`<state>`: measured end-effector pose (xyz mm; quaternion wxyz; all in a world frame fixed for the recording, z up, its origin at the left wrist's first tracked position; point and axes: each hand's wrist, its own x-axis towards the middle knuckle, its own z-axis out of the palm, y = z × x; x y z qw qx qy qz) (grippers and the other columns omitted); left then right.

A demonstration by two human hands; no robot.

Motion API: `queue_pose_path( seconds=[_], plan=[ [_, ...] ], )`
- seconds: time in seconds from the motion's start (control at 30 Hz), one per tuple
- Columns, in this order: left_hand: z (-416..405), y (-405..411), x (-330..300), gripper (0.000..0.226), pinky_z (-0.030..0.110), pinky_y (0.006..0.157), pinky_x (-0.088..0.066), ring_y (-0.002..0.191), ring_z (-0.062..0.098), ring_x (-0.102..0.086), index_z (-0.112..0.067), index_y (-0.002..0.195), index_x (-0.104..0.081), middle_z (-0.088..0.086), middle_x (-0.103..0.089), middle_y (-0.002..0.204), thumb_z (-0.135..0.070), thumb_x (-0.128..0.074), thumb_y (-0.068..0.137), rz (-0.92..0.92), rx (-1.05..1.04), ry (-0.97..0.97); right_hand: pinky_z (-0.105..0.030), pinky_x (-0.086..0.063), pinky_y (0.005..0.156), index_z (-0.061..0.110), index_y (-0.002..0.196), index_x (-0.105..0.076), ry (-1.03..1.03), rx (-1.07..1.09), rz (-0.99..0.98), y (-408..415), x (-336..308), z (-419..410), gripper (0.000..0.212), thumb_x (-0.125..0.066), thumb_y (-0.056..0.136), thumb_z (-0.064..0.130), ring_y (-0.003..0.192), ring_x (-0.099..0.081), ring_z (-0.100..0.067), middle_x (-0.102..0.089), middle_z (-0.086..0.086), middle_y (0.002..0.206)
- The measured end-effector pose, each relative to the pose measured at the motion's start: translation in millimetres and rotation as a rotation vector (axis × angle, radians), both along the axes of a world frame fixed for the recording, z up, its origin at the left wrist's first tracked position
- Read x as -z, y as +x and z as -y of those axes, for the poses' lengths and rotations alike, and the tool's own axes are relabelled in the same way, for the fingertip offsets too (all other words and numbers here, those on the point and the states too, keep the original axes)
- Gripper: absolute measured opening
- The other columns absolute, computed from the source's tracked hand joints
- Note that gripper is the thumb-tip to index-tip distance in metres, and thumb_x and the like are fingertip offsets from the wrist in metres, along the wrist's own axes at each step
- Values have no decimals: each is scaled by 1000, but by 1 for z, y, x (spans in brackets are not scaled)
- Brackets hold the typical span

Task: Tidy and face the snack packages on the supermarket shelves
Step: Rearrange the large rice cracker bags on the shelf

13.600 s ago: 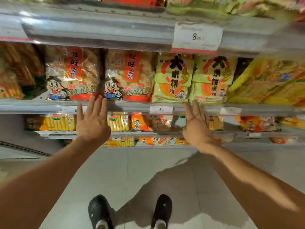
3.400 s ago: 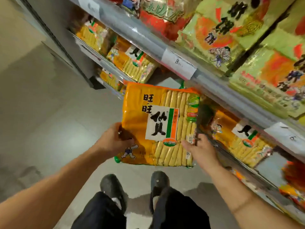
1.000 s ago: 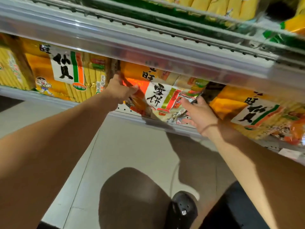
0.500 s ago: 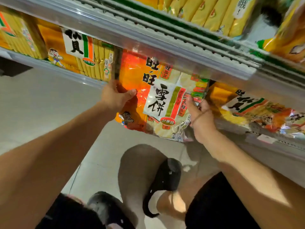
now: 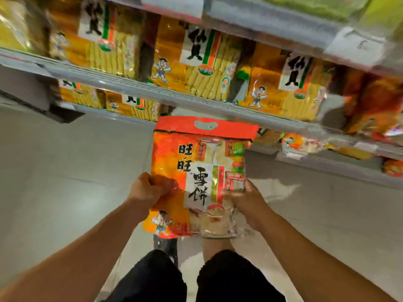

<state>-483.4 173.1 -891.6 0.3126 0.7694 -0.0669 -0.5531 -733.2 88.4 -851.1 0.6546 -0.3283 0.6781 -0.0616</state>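
A tall red-orange rice cracker package [image 5: 196, 162] with a white label and a cut-out handle at its top is held upright in front of the shelves, clear of them. My left hand [image 5: 150, 190] grips its left edge with the thumb on the front. My right hand [image 5: 244, 197] grips its right edge low down. Behind it, yellow-orange cracker packages [image 5: 196, 68] stand face-out in a row on the shelf [image 5: 135, 86].
A lower shelf [image 5: 327, 162] at the right carries more orange packages, with a gap behind the held package. Further yellow packages [image 5: 130, 105] sit on the lower left shelf. The grey tiled floor [image 5: 65, 171] spreads to the left. My legs and a shoe are below.
The red-orange package has come out of the lower shelf and now hangs upright in both hands in front of the shelves. The view has pulled back and tilted down.
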Motion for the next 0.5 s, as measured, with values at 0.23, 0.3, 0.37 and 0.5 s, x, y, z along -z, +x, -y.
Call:
queue_pose_path(
  seconds=[0.23,0.3,0.37,0.5],
  plan=[
    [9,-40,-120,42,19,45,-48,54,5,-65,-11,100,-52,2,-70,69,-6,-84,73,17,211,-243,-46,-57,84,24,113,-62,-258,132,11,-61,-121,-41,67,-88,53,42,92,-72,-21,-75,0,99],
    [20,-63,-156,48,28,58,-53,65,14,-67,-20,99,-51,3,-68,75,-6,-87,70,-20,307,-327,-55,-55,86,21,113,-62,-330,166,33,-92,-153,-52,59,-87,61,36,93,-71,-26,-75,-3,99],
    [29,-91,-188,45,29,60,-50,68,16,-65,-22,89,-54,-1,-67,72,-17,-88,61,-56,413,-380,-58,-54,85,21,113,-61,-405,228,42,-128,-177,-65,50,-86,70,28,92,-71,-27,-75,-3,99],
    [43,-168,-233,52,26,57,-49,68,9,-68,-17,95,-53,-10,-69,71,-32,-84,56,-82,581,-440,-41,-60,77,30,104,-68,-543,372,25,-205,-216,-93,37,-85,72,19,90,-72,-22,-75,-1,97]
  ],
)
